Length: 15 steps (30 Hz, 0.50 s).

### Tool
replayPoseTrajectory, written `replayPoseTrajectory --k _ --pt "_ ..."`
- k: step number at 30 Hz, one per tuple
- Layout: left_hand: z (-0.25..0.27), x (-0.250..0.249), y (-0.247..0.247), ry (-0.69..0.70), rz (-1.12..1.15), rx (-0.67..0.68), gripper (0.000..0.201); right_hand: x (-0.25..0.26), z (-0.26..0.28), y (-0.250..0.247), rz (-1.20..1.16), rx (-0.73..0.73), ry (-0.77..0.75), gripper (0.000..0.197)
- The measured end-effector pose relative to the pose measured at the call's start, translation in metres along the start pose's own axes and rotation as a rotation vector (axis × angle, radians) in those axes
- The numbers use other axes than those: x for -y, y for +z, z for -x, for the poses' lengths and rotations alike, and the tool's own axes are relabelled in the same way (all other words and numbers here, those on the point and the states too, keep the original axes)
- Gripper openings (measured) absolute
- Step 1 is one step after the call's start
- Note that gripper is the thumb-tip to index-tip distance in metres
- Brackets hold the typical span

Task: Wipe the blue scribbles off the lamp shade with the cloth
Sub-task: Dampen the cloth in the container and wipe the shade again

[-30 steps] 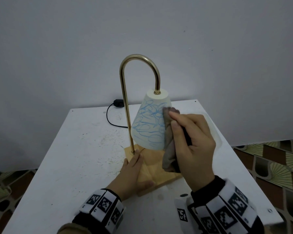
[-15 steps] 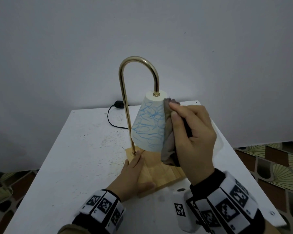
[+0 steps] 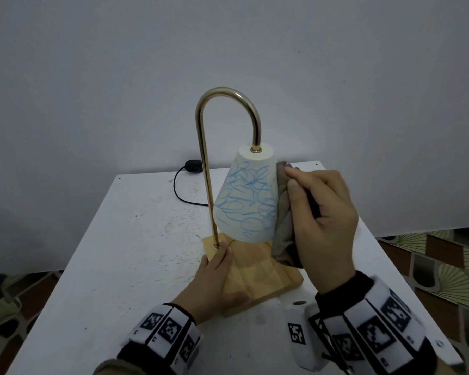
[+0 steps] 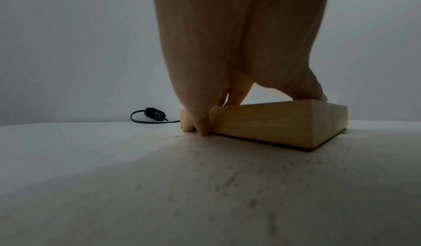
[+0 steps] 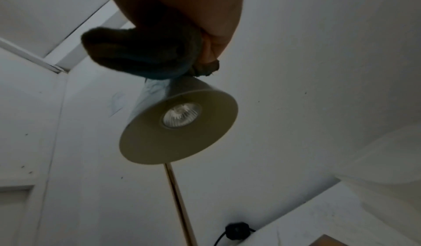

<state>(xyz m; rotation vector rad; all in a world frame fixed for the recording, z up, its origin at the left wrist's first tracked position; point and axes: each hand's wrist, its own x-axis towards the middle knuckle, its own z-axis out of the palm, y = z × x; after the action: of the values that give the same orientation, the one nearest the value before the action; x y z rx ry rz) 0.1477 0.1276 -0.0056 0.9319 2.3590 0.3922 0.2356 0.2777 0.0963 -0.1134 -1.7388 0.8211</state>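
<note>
brass curves up from the wooden base (image 3: pixel 257 274) and over in a hook, and the brass stem (image 3: pixel 207 169) carries a cream cone lamp shade (image 3: pixel 248 201) hanging mouth-down over the base. blue scribbles (image 3: pixel 251 197) cover the side of the shade that faces the head camera, loops and crossing lines from near the top to the lower rim.

right hand (image 3: pixel 322 223) is clenched around a grey-brown cloth (image 3: pixel 282 220), fingers curled over it and thumb along the front, pressing the bunched cloth against the right flank of the shade; the lower end of the cloth hangs down toward the base. from the right wrist view the cloth (image 5: pixel 141 55) sits dark against the upper outside of the shade (image 5: pixel 177 132), and the bulb (image 5: pixel 181 115) shows unlit inside the open mouth.

left hand (image 3: pixel 214 282) rests on the near left corner of the base, fingers laid along the top toward the foot of the stem, thumb across the front part. in the left wrist view some fingers (image 4: pixel 200 122) reach down the side of the base (image 4: pixel 273 123) to the table, grasping the block at its edge.

lamp stands on a white table (image 3: pixel 119 253) with speckled marks, and a black cord with an inline switch (image 3: pixel 191 167) lies at the far edge by the wall.
</note>
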Motion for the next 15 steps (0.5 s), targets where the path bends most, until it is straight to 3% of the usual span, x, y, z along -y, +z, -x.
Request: replayPoseTrajectory --k 8,15 --pt "-0.002 0.003 0.001 0.011 -0.005 0.001 0.105 0.001 0.022 -0.010 0.036 0.122 -0.131 0.022" --pt "0.001 0.000 0.000 -0.003 0.000 0.004 0.103 -0.009 0.010 -0.010 0.055 0.060 0.010 0.023"
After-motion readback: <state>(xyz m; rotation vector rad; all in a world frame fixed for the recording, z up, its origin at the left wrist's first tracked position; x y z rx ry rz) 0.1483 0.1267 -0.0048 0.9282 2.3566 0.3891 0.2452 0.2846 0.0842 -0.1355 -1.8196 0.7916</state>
